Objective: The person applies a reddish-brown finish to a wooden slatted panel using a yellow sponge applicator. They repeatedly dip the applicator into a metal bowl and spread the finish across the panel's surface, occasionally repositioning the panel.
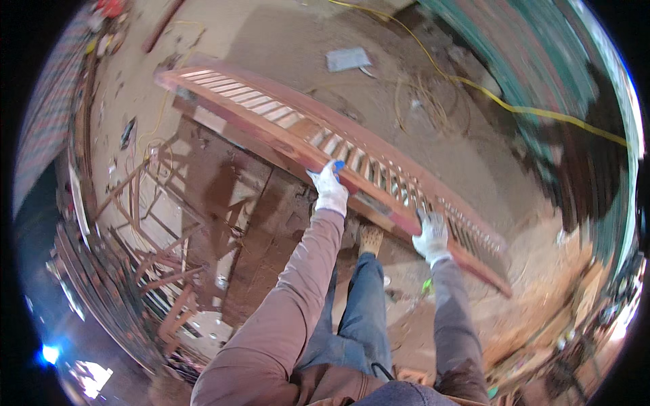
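A long reddish-brown slatted wooden panel [298,157] stretches slantwise in front of me, from the far left down to the near right. It is held raised and tilted, with a row of slats between its two long rails. My left hand [330,188], in a white glove, is closed on the near rail around the panel's middle. A small blue patch shows at its fingertips; I cannot tell whether it belongs to the glove. Further right, my gloved right hand [432,237] grips the same rail, fingers reaching over towards the slats.
Wooden frames [159,223] stand at left, beside stacked long boards [101,291]. Green sheeting [521,61] borders the right, with a yellow hose [501,103] running along it. A pale flat piece [348,59] and coiled cord [426,108] lie on the dirt floor.
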The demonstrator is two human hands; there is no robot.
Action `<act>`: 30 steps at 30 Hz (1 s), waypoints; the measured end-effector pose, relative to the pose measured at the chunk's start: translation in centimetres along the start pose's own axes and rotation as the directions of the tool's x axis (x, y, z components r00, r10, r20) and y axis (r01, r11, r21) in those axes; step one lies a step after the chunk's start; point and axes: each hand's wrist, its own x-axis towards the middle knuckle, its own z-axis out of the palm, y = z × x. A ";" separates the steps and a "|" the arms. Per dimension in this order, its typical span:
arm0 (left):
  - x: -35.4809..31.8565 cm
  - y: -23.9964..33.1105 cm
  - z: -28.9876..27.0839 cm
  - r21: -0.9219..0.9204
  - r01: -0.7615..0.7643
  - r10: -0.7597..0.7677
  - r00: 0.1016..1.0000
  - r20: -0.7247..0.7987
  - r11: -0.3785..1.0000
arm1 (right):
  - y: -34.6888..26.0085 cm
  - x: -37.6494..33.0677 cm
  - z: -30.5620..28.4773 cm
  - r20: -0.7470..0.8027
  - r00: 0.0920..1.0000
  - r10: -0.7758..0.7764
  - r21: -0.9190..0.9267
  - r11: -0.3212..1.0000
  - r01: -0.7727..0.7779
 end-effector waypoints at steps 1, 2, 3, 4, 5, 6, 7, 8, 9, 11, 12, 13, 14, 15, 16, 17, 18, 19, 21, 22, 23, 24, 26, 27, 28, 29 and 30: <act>-0.3 -0.4 0.4 -0.015 0.026 -0.026 1.000 -0.006 1.000 | -0.1 -0.2 0.1 -0.006 1.000 0.013 0.003 1.000 -0.013; -1.1 0.0 0.8 -0.044 0.037 -0.038 0.999 -0.016 0.998 | -0.7 -0.4 0.5 0.018 0.998 0.054 -0.048 0.997 -0.053; -0.9 0.2 0.6 -0.089 0.036 -0.034 0.999 0.022 0.995 | -1.7 0.0 -0.2 0.135 0.985 0.108 -0.113 0.989 -0.093; -0.5 -0.1 1.3 -0.123 0.045 -0.035 0.996 0.086 0.991 | -1.1 0.0 0.4 0.169 0.976 0.134 -0.087 0.989 -0.121; -0.2 -0.4 1.0 -0.122 0.046 -0.036 0.996 0.084 0.992 | -3.0 0.0 -1.5 0.231 0.952 0.200 -0.097 0.979 -0.182; -1.0 0.3 1.4 -0.127 0.039 -0.026 0.994 0.103 0.991 | -2.4 -0.6 0.1 0.107 0.986 0.128 -0.100 0.988 -0.118; -1.5 0.9 -0.4 -0.245 0.054 -0.036 0.997 0.075 0.968 | -3.0 -0.8 0.5 0.207 0.970 0.124 -0.096 0.990 -0.106; -1.0 1.6 -1.5 -0.358 0.056 -0.037 0.998 0.058 0.932 | -4.8 -2.0 -0.4 0.071 0.997 0.030 -0.077 0.997 -0.024; -3.0 3.3 -1.0 -0.364 -0.036 0.044 0.999 0.013 0.931 | -2.8 -2.9 1.4 -0.078 0.988 -0.135 -0.020 0.991 0.133; -6.7 4.2 -1.2 -0.363 -0.058 0.062 0.998 0.001 0.930 | -1.5 -5.4 -0.6 0.250 0.968 0.002 0.173 0.984 -0.047; -9.1 4.3 -3.4 -0.387 -0.026 0.035 0.999 0.016 0.922 | -1.8 -8.4 -0.8 0.317 0.946 0.071 0.116 0.987 -0.113; -11.0 4.8 -5.0 -0.323 -0.027 0.032 0.999 0.009 0.946 | -2.1 -11.3 -1.1 0.378 0.915 0.141 0.052 0.983 -0.173; -13.4 5.7 -6.2 -0.252 -0.020 0.020 1.000 -0.004 0.967 | -2.1 -13.6 -2.2 0.435 0.875 0.213 -0.026 0.974 -0.225; -15.6 6.1 -7.9 -0.171 -0.033 0.036 0.999 0.011 0.985 | -2.5 -16.2 -4.0 0.479 0.857 0.190 0.061 0.967 -0.248; -17.8 6.9 -9.3 -0.094 -0.051 0.054 0.998 0.029 0.994 | -3.4 -18.6 -6.1 0.516 0.841 0.160 0.145 0.952 -0.270; -20.5 8.4 -10.0 -0.084 -0.019 0.022 0.999 0.032 0.996 | -5.0 -21.0 -8.4 0.537 0.832 0.139 0.235 0.922 -0.306; -23.2 9.8 -10.5 -0.074 0.015 -0.012 0.999 0.039 0.997 | -4.6 -23.0 -9.1 0.581 0.800 0.149 0.229 0.913 -0.336; -26.1 11.1 -12.0 -0.073 0.041 -0.039 0.999 0.020 0.996 | -4.6 -25.2 -10.3 0.641 0.754 0.142 0.208 0.914 -0.349; -29.9 12.0 -13.5 0.051 -0.042 0.045 0.998 -0.052 0.998 | -3.4 -30.2 -11.5 0.540 0.825 0.168 -0.043 0.984 -0.173; -31.5 13.5 -13.8 -0.009 -0.010 0.010 1.000 -0.021 1.000 | -7.9 -31.4 -14.9 0.549 0.827 0.124 0.261 0.914 -0.310; -33.5 15.3 -14.1 -0.071 0.027 -0.028 1.000 -0.007 0.997 | -6.8 -33.0 -15.3 0.606 0.795 0.006 0.228 0.957 -0.181; -35.2 17.1 -14.4 -0.129 0.063 -0.062 0.998 0.012 0.990 | -6.0 -34.5 -15.4 0.648 0.753 -0.113 0.221 0.974 -0.044; -35.6 17.8 -15.6 -0.109 0.200 -0.191 0.978 0.086 0.974 | -8.2 -34.0 -17.1 0.676 0.724 -0.140 0.151 0.987 0.050; -36.0 18.3 -15.8 -0.114 0.240 -0.231 0.969 0.082 0.964 | -9.9 -32.8 -17.9 0.672 0.731 -0.119 0.112 0.992 0.058; -36.1 19.6 -15.6 -0.117 0.275 -0.266 0.960 0.085 0.954 | -12.0 -31.0 -19.0 0.652 0.751 -0.100 0.077 0.995 0.066; -35.9 20.7 -15.2 -0.116 0.311 -0.301 0.949 0.091 0.943 | -14.2 -29.3 -20.1 0.632 0.770 -0.088 0.047 0.996 0.075; -35.2 20.5 -15.0 -0.191 0.280 -0.260 0.957 0.125 0.941 | -16.3 -27.7 -21.0 0.608 0.790 -0.079 0.024 0.996 0.081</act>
